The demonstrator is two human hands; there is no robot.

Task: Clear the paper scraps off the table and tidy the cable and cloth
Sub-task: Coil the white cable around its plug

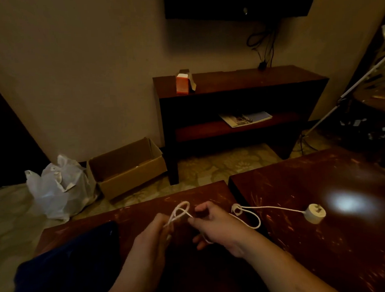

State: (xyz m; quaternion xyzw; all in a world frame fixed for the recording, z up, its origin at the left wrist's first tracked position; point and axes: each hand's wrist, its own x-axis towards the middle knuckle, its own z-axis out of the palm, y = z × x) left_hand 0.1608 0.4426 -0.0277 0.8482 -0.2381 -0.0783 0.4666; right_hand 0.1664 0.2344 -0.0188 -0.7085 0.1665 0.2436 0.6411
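Head view: a loop of the thin white cable is pinched by fingers of left hand and right hand above the dark wooden counter. Its slack is laid rightward to a round white plug, nearer the right hand.

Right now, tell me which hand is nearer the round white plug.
Right. The right hand grips the cable between the left hand and the plug; the left hand holds it farther away.

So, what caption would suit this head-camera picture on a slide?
Tidying: left hand and right hand loop a white cable above a wooden table; round white end lies right, dark cloth left.
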